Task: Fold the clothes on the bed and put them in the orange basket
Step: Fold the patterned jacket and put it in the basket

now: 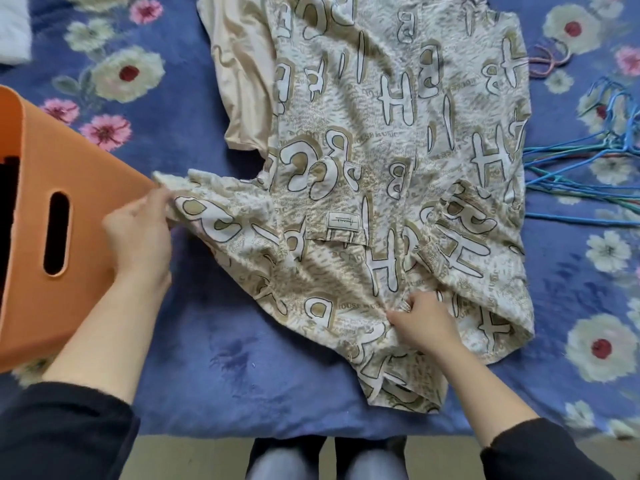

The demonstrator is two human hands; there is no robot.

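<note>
A cream and tan shirt printed with big letters [381,161] lies spread across the blue floral bed. My left hand [142,233] grips the end of its left sleeve, right beside the orange basket [38,188]. My right hand [420,322] pinches a bunch of the shirt's fabric near the collar, close to the bed's front edge. The basket stands at the left with an oval handle slot facing me; something dark shows inside it.
A plain beige garment [242,84] lies partly under the shirt at the back. A tangle of blue wire hangers [581,157] and a pink hanger [550,60] lie on the bed to the right. A white pillow [12,29] sits at the far left corner.
</note>
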